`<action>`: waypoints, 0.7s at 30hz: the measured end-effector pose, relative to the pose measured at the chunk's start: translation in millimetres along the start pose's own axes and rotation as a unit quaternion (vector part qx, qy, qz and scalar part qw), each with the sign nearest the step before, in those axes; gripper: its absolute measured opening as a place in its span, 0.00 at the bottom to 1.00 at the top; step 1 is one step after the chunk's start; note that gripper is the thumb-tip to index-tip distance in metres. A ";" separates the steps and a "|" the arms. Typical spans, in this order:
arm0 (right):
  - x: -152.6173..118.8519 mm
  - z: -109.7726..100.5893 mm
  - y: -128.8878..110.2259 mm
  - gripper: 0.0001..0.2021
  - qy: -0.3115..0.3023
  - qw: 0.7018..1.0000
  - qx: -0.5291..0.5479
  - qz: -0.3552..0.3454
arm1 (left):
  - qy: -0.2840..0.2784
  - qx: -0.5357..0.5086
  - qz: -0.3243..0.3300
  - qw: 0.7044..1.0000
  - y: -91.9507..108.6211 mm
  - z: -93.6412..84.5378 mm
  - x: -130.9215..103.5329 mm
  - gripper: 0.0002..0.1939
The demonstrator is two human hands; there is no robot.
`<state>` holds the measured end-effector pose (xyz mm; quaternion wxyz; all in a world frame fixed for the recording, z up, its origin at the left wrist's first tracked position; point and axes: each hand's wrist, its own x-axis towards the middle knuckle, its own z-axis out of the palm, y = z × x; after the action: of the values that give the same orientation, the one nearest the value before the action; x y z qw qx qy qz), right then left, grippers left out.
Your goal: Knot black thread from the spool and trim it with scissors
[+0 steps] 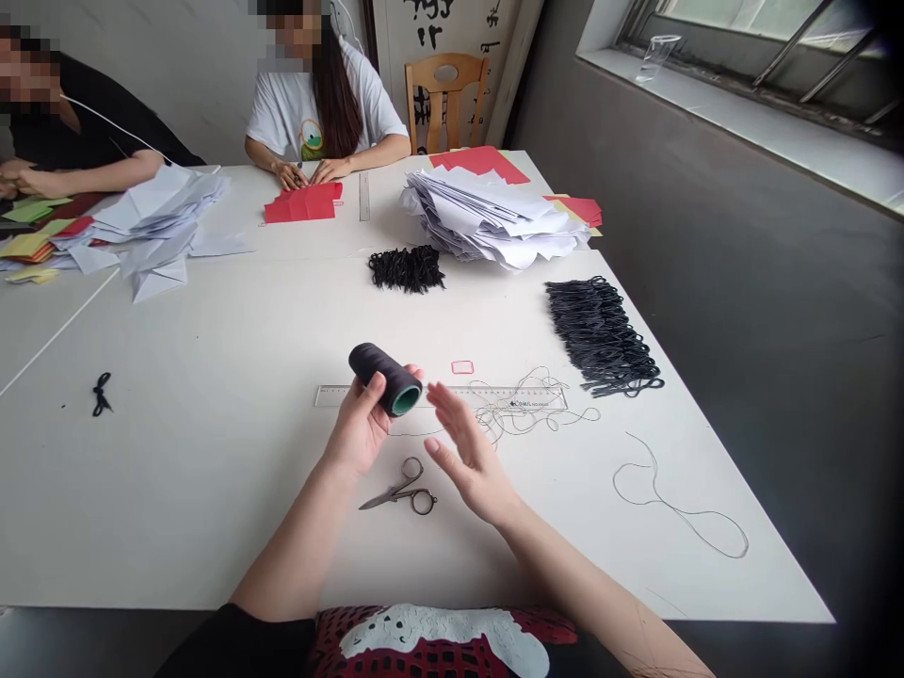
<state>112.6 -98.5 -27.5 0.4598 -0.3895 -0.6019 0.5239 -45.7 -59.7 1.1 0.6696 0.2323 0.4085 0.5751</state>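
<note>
My left hand grips a spool of black thread, lifted over the table, its green core facing right. Just to the right of the spool, my right hand is held up with fingers stretched out and nothing in it. Behind both hands a clear ruler lies flat. Loose thin thread is tangled across the ruler's right half. Between my forearms rests a pair of scissors, its blades pointing left.
Bundles of looped black cord lie at the right edge, with a smaller pile farther back. A thread loop lies front right. White papers are heaped behind. Across the table, a person handles red paper; another person sits at left.
</note>
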 end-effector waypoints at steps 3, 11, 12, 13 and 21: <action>-1.3 7.3 -3.0 0.31 -0.118 0.982 0.131 0.062 | -0.050 0.041 0.025 0.998 -7.9 2.5 -5.6 0.31; 2.2 2.8 -4.2 0.19 -0.095 0.963 0.145 0.206 | -0.007 0.108 0.063 0.992 -4.6 -5.8 3.4 0.25; 3.1 -0.6 -4.4 0.20 -0.069 0.965 0.147 0.208 | 0.003 0.119 0.065 0.991 -3.2 -6.7 4.4 0.25; 4.0 -4.5 -4.7 0.21 -0.041 0.966 0.151 0.208 | 0.013 0.128 0.067 0.989 -2.1 -7.5 5.2 0.25; 8.6 -29.1 -7.8 0.19 0.184 0.971 0.112 0.106 | 0.056 0.126 0.082 0.987 3.2 -12.3 9.4 0.26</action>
<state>138.4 -83.5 -17.8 0.5454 -0.4869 -0.4001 0.5526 -57.5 -52.0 -5.9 0.5615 0.3147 0.4946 0.5840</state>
